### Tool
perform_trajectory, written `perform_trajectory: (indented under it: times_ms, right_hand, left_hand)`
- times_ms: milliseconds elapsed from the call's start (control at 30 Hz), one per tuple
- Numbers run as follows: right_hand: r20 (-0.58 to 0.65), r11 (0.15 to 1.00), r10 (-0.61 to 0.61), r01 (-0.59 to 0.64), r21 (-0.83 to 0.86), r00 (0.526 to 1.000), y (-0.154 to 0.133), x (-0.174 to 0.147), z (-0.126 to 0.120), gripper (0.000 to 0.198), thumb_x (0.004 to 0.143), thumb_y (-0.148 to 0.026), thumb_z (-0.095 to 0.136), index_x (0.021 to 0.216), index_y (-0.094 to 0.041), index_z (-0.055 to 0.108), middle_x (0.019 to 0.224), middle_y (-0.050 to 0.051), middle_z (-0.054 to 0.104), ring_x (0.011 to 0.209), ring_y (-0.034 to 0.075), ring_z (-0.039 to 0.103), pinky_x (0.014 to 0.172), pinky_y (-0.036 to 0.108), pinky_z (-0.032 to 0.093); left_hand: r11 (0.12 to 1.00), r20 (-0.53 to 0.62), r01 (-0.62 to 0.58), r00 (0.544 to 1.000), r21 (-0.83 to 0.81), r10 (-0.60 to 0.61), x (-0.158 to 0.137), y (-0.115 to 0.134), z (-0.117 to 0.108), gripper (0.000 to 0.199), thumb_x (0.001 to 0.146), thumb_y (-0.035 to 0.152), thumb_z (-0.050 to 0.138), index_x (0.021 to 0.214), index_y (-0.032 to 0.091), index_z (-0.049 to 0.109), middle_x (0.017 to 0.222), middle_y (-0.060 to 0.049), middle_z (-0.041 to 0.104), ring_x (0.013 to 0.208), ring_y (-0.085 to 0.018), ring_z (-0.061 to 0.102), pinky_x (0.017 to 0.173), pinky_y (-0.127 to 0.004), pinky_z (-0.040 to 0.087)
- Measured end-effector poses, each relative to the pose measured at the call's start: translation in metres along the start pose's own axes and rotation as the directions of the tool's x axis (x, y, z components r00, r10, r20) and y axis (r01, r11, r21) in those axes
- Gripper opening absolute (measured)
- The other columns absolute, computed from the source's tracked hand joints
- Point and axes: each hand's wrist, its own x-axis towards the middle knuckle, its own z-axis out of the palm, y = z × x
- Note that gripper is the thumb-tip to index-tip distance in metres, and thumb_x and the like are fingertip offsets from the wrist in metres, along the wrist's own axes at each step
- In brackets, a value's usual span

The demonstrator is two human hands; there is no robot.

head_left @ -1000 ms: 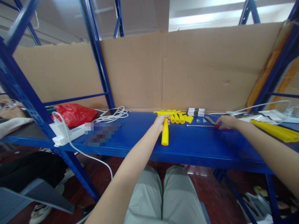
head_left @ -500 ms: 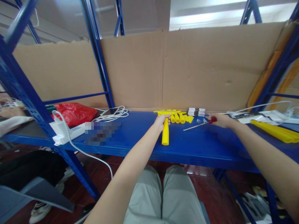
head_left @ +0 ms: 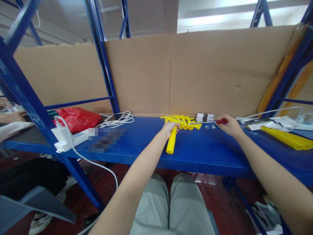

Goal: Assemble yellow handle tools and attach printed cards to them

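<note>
My left hand (head_left: 169, 129) is wrapped round the upper end of a yellow tube (head_left: 171, 143), which slants down toward the shelf's front edge. In my right hand (head_left: 231, 126) is a screwdriver (head_left: 221, 121), gripped by its red handle. Its long thin metal shaft points left, nearly level, with the tip over the yellow pieces. Several yellow tubular pieces (head_left: 188, 126) lie just beyond my left hand, partly hidden by it. Small metal bits (head_left: 212, 126), too small to name, lie between those pieces and my right hand.
A stack of white and black pieces (head_left: 204, 117) stands by the cardboard wall (head_left: 207, 71). Long yellow tubes (head_left: 286, 137) lie at right. A red bag (head_left: 77, 118), white cables (head_left: 119, 120) and a power strip (head_left: 78, 138) are at left on the blue shelf (head_left: 146, 143).
My right hand has raised the screwdriver, swinging its shaft up to near level over the yellow pieces. The tube in my left hand has tilted, its lower end shifting left.
</note>
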Motion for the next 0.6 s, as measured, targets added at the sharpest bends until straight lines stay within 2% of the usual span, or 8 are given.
perform_trajectory:
  times_ms: [100,300,600]
  right_hand:
    - [-0.042,0.998,0.015,-0.013,0.062,0.999,0.000,-0.002,0.002,0.012,0.069,-0.028,0.059,0.079,-0.023,0.057,0.083,0.005,0.068,0.077,0.022,0.062,0.073,0.035,0.048]
    - [-0.056,1.000,0.018,-0.018,-0.003,0.998,0.002,0.000,0.010,0.011,0.069,-0.026,0.058,0.079,-0.024,0.059,0.082,0.004,0.068,0.076,0.021,0.063,0.072,0.034,0.048]
    - [-0.010,0.999,0.031,-0.032,-0.034,0.999,-0.007,-0.002,0.009,0.014,0.068,-0.029,0.057,0.081,-0.024,0.060,0.085,0.003,0.068,0.077,0.021,0.063,0.072,0.034,0.047]
  left_hand:
    - [0.995,0.033,0.005,0.999,0.101,-0.009,-0.002,0.000,0.000,0.022,0.082,0.000,0.050,0.064,0.013,0.052,0.045,0.003,0.051,0.034,-0.005,0.041,0.038,-0.017,0.033]
    - [0.972,0.086,0.028,0.995,0.235,-0.049,-0.001,-0.003,0.001,0.019,0.081,0.000,0.050,0.068,0.013,0.053,0.046,0.004,0.050,0.036,-0.005,0.042,0.038,-0.016,0.034]
    - [0.945,0.090,0.020,0.995,0.327,-0.052,0.004,-0.008,0.000,0.009,0.078,0.002,0.055,0.076,0.011,0.057,0.050,0.004,0.051,0.039,-0.006,0.044,0.041,-0.017,0.039]
